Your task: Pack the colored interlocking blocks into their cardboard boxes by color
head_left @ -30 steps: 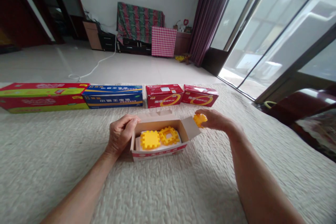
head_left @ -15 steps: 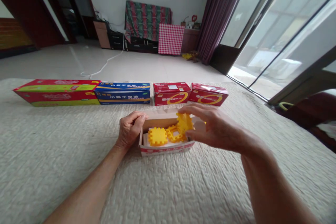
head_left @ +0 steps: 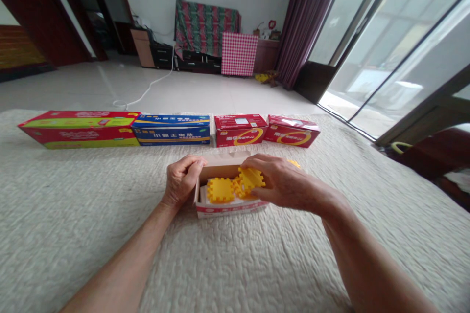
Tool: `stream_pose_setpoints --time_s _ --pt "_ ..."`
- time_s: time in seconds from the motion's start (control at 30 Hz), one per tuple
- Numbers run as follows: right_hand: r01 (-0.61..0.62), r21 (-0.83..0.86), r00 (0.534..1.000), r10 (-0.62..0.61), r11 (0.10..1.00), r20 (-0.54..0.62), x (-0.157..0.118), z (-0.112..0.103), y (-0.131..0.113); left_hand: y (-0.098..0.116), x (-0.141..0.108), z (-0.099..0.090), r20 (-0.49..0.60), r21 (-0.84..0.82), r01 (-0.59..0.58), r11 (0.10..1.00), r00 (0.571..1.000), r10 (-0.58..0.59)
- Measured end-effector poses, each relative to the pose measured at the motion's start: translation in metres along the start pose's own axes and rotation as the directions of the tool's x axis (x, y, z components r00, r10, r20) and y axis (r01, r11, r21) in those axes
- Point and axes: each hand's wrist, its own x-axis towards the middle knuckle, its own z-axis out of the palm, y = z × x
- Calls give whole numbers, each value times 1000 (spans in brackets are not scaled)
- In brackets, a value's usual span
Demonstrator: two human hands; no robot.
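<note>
An open carton (head_left: 231, 210) with a white and red front stands on the quilted cover. In its left part lies a yellow notched square piece (head_left: 220, 190). My left hand (head_left: 184, 179) pinches the carton's left rear edge. Over the right part, my right hand (head_left: 282, 181) grips another yellow square piece (head_left: 251, 179) between thumb and fingers, tilted. Beneath that piece a yellow frame piece (head_left: 238, 188) is partly hidden. More yellow (head_left: 293, 164) shows just behind my right hand.
Behind the carton stand a red and green box (head_left: 84, 129), a blue box (head_left: 171, 130) and two red boxes (head_left: 240, 131) (head_left: 292, 131) in a row on the quilted cover (head_left: 227, 264).
My right hand has moved left and slightly down over the carton with the yellow square piece. More yellow now shows behind it. My left hand has stayed in place.
</note>
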Motion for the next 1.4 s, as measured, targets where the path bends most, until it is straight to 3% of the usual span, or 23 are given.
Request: stream_pose_setpoints --time_s 0.6,0.77,0.93,1.1,1.4 --pt "26 -23 1000 -26 999 -17 0 -5 2 0 0 -1 0 23 31 999 1000 -31" --pt "-173 -89 972 155 981 -178 -17 -27 39 1 0 -1 6 17 18 1000 1000 -18" --pt "-386 -185 923 378 904 -77 -38 -36 89 -2 0 -2 0 18 14 1000 1000 -14" --pt "-383 -235 919 395 893 7 -39 -23 110 -1 0 -1 -6 20 14 1000 1000 -14" --pt "-444 -279 877 476 851 57 -32 -7 118 -3 1 -1 -1 6 10 1000 1000 -10"
